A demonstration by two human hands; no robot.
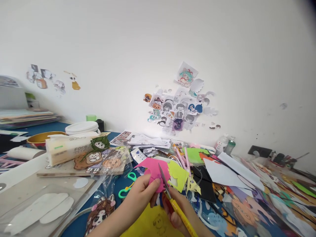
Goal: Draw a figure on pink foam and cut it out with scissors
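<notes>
Pink paper [153, 171] is held low at the centre of the view, above the cluttered worktop [74, 227], pinched in the closed grip of the left hand [143, 191]. Yellow-handled scissors [172, 200] are clasped in the right hand [177, 210], blades set against the paper's right edge. Green scissors [127, 188] lie just to the left.

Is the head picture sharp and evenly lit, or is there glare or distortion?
Head view: bright glare washes the wall beside the stickers; edges bend and blur, top right corner dark; pink paper and scissors in the hands stay fairly sharp.
</notes>
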